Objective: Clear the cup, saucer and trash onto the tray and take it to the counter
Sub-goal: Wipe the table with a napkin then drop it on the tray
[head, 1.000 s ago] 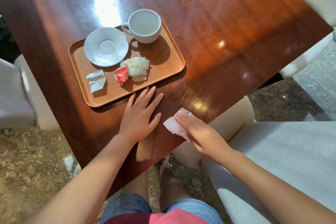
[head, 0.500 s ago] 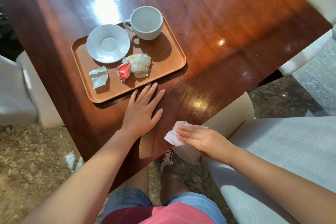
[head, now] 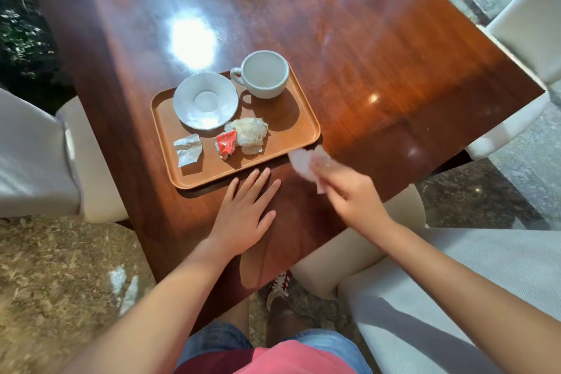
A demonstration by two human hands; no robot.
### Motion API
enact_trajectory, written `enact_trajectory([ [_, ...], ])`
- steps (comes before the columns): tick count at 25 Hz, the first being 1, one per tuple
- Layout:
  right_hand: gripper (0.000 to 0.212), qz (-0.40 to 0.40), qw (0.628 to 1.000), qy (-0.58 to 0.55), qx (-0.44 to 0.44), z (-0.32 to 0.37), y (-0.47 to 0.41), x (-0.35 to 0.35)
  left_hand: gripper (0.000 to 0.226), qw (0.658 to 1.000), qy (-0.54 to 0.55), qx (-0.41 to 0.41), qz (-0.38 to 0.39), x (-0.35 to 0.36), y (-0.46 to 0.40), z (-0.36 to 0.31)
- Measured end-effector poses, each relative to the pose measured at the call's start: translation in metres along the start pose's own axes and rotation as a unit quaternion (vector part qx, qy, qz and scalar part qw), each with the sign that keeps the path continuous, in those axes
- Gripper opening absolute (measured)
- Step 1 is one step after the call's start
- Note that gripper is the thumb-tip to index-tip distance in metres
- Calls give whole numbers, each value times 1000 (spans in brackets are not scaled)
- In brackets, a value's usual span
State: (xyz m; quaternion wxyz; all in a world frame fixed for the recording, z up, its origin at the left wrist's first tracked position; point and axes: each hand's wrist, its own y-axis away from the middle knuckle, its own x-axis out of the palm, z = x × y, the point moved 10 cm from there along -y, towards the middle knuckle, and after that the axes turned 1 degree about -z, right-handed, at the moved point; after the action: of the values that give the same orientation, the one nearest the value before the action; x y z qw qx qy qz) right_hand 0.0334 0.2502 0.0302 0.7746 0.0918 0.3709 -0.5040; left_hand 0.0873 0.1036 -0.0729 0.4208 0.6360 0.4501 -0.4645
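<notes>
An orange tray [head: 291, 127] lies on the dark wooden table [head: 379, 48]. On it stand a white cup [head: 264, 73] and a white saucer [head: 205, 100], beside a crumpled napkin ball [head: 250, 130], a red wrapper [head: 226, 143] and a silver wrapper [head: 188, 149]. My left hand [head: 243, 215] lies flat and open on the table just below the tray. My right hand [head: 349, 191], blurred by motion, holds a white tissue [head: 302, 161] at the tray's near right corner.
White upholstered chairs stand at the left [head: 33, 158], far right [head: 528, 27] and near right [head: 449, 282]. The table's near edge runs diagonally below my hands. Gravel floor and my red shoe [head: 280, 285] show beneath.
My right hand has lifted the tissue from the table's near edge and swung it up and forward to the tray's corner. My left hand stays flat.
</notes>
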Motion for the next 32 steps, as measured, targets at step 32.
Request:
enact_trajectory([
  [32, 22, 17, 948, 317, -26, -22, -117, 32, 42, 985, 100, -72, -121, -81, 22, 46],
])
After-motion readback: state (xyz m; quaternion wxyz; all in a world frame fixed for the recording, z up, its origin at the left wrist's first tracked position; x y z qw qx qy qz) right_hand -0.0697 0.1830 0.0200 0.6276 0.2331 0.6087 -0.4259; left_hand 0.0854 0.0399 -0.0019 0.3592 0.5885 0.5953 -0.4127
